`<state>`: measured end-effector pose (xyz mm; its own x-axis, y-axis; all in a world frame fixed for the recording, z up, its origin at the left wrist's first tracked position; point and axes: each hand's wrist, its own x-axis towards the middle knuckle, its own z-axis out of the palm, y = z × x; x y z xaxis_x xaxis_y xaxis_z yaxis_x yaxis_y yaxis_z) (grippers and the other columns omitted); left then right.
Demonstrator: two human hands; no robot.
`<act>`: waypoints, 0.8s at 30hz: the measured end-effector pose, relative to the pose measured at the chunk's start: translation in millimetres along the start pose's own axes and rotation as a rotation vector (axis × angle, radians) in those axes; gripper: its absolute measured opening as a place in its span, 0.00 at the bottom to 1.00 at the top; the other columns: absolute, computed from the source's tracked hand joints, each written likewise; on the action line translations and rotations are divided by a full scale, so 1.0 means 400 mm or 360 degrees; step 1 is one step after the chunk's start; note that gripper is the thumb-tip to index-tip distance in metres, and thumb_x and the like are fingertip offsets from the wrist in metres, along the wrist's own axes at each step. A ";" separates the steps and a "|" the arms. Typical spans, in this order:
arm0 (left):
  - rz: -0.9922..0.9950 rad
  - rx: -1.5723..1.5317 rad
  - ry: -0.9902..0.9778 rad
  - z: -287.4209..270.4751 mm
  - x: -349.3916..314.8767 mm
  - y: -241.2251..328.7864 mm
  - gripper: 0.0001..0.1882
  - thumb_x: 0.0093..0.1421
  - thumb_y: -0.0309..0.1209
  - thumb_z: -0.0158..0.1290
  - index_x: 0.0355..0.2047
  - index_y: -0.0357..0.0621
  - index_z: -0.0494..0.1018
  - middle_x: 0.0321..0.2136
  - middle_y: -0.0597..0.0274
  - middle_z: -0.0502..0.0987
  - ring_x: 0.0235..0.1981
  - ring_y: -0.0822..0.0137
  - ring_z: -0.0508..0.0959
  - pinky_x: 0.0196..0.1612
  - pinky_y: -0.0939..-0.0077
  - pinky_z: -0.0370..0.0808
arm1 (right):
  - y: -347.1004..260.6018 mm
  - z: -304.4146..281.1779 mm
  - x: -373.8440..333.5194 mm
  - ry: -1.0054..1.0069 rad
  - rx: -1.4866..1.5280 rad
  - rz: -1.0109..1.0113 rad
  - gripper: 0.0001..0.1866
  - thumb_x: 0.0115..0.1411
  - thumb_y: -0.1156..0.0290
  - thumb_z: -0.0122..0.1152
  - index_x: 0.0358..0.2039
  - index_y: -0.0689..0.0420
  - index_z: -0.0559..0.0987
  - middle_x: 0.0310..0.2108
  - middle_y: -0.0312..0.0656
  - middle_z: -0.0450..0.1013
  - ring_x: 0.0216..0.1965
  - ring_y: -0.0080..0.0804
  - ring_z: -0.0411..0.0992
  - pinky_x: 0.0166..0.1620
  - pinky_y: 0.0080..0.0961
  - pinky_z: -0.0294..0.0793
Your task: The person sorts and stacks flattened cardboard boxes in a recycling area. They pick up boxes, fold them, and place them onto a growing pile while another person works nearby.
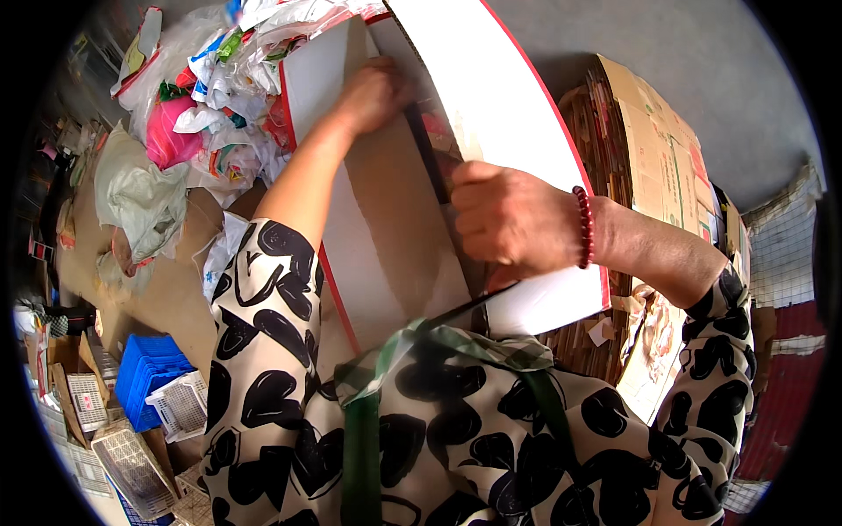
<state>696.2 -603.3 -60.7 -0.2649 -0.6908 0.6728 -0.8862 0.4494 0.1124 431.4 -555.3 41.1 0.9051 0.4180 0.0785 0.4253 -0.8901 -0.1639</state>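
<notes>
In front of me stands a large cardboard box [390, 237] with white panels and red edges. My left hand [373, 95] reaches to its far part, fingers curled and slightly blurred; what they hold, if anything, is hidden. My right hand [509, 215], wearing a dark red bead bracelet [583, 228], is closed in a fist beside the raised white panel [526, 114]. A thin dark strip [465, 309] runs from below that fist toward my chest; whether the fist grips it I cannot tell.
Plastic bags [224, 114] are heaped at the far left, with a pale sack [140, 193] nearby. Blue baskets [153, 373] and white baskets [132, 465] stand lower left. Flattened cardboard [658, 149] is stacked upright on the right, near a grey wall [728, 96].
</notes>
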 end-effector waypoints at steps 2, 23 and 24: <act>-0.0295 0.0082 0.0179 -0.112 -0.102 -0.058 0.17 0.57 0.32 0.45 0.13 0.37 0.69 0.16 0.56 0.72 0.27 0.58 0.71 0.35 0.67 0.67 | 0.001 -0.034 -0.006 0.0096 -0.0023 -0.0209 0.16 0.20 0.65 0.65 0.09 0.56 0.67 0.14 0.35 0.62 0.25 0.32 0.67 0.50 0.33 0.62; -0.0438 -0.0145 -0.0789 -0.117 -0.152 0.198 0.47 0.46 0.55 0.55 0.59 0.44 0.49 0.60 0.47 0.49 0.59 0.46 0.53 0.59 0.57 0.53 | 0.351 0.155 -0.074 0.0268 0.0338 0.0964 0.20 0.35 0.55 0.69 0.16 0.61 0.76 0.20 0.41 0.71 0.30 0.34 0.68 0.34 0.27 0.68; -0.0476 -0.0005 -0.0812 -0.092 -0.182 0.172 0.48 0.46 0.56 0.55 0.59 0.44 0.47 0.60 0.47 0.48 0.59 0.46 0.53 0.59 0.56 0.52 | 0.354 0.161 -0.089 0.0292 0.0407 0.1106 0.20 0.35 0.55 0.68 0.16 0.61 0.76 0.20 0.41 0.71 0.30 0.34 0.68 0.33 0.27 0.68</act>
<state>668.5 -501.1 -75.0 -0.1535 -0.9726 0.1748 -0.9497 0.1941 0.2457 459.2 -684.5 -48.3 0.9594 -0.2802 0.0327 -0.2351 -0.8582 -0.4563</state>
